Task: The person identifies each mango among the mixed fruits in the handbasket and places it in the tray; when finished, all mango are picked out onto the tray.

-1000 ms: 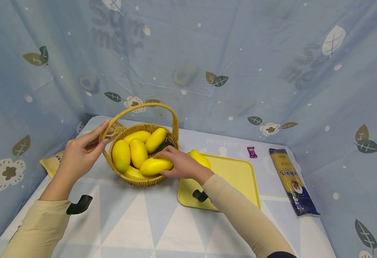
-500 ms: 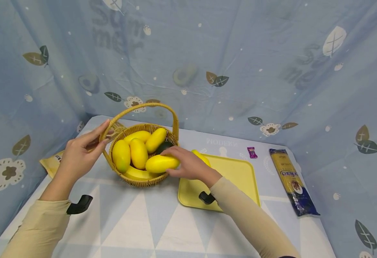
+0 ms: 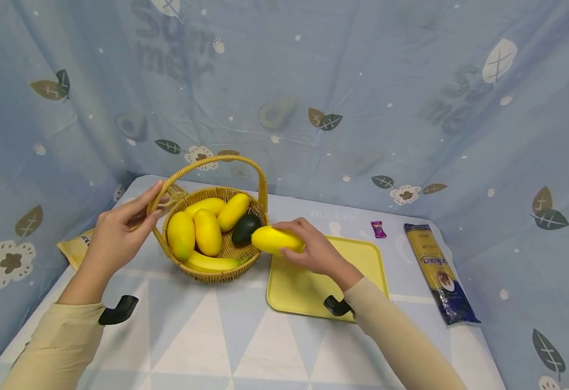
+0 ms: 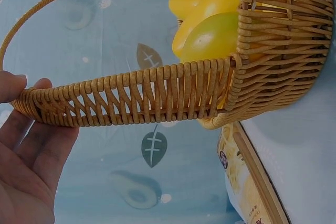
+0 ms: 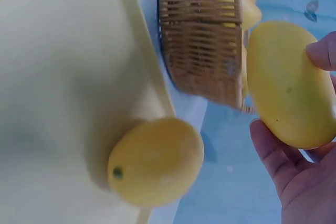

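My left hand (image 3: 121, 233) grips the handle (image 4: 121, 98) of a yellow-brown wicker basket (image 3: 218, 277) on its left side. Between the fingers and thumb of my right hand (image 3: 319, 250) is a yellow mango (image 3: 270, 239), held above the basket's right rim and the edge of a yellow tray (image 3: 296, 295). Inside the basket lie several more mangoes (image 3: 208, 233), a dark green avocado (image 3: 246, 229) and a banana (image 3: 213, 263). Another mango (image 5: 157, 163) rests on the tray in the right wrist view; the right hand hides it in the head view.
A small purple wrapped sweet (image 3: 378, 229) lies behind the tray. Farther right is a blue and gold pasta packet (image 3: 441, 273). A yellow packet (image 3: 76, 248) sits at the left, partly behind the left hand. A blue patterned curtain (image 3: 284, 81) encloses the table.
My right hand has lifted the mango out of the basket and carried it right toward the tray, uncovering the avocado and banana. The left hand has stayed on the handle.
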`<state>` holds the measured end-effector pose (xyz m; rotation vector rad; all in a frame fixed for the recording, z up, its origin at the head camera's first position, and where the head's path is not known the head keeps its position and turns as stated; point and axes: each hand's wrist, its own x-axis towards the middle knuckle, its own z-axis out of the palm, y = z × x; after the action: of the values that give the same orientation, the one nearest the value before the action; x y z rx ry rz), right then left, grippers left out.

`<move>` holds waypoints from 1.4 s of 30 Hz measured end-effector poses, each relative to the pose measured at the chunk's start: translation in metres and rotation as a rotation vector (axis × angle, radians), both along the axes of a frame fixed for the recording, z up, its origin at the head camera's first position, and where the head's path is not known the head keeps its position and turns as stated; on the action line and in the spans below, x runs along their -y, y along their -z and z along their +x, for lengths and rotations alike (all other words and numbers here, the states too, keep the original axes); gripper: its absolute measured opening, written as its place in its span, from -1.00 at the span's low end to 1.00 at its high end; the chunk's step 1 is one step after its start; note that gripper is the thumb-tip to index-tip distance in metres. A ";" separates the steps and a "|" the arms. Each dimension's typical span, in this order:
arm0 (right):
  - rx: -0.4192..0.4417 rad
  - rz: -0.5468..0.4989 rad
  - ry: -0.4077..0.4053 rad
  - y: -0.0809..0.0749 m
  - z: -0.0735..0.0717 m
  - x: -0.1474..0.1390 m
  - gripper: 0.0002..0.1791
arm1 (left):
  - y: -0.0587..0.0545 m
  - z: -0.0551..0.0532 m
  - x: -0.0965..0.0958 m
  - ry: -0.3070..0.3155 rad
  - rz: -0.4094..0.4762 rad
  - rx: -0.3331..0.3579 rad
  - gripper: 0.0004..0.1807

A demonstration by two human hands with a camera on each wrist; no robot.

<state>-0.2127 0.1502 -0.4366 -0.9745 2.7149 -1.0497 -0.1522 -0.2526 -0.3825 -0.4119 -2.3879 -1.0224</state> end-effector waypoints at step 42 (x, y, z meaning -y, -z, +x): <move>0.074 0.143 0.479 0.064 0.003 -0.114 -0.39 | 0.000 0.000 0.001 -0.006 0.011 0.024 -0.19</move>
<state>-0.2093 0.2644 -0.5011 -0.2586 2.9803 -0.9016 -0.1518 -0.2533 -0.3824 -0.3908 -2.4027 -1.0426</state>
